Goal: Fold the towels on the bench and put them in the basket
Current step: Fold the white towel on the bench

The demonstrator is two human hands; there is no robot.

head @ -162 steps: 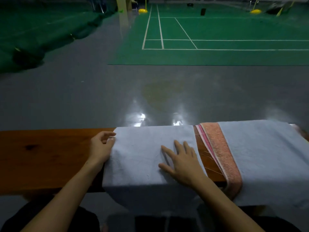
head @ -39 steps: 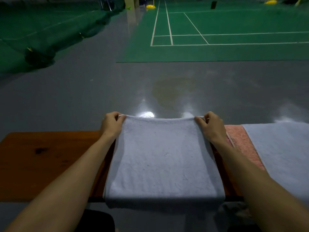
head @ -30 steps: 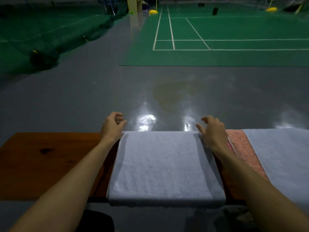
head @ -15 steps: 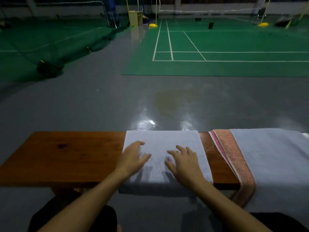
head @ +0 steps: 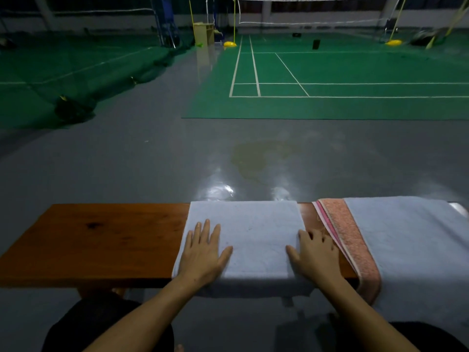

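Observation:
A folded pale grey towel (head: 250, 233) lies across the brown wooden bench (head: 101, 240), its near edge hanging a little over the front. My left hand (head: 203, 252) lies flat on the towel's left part, fingers straight and spread. My right hand (head: 316, 254) rests at the towel's right edge, with its fingers bent over that edge. To the right, a second grey towel (head: 411, 247) with a pink patterned border (head: 347, 240) drapes over the bench. No basket is in view.
Beyond the bench stretches a shiny grey floor (head: 228, 153), then a green badminton court (head: 330, 80) with a net. The bench's left half is bare wood. My dark-clothed knees (head: 101, 326) sit under the bench's front edge.
After folding the towel's far edge down and letting go, both hands came onto the towel. Since half a second ago they have slid apart, left hand leftward, right hand to the right edge.

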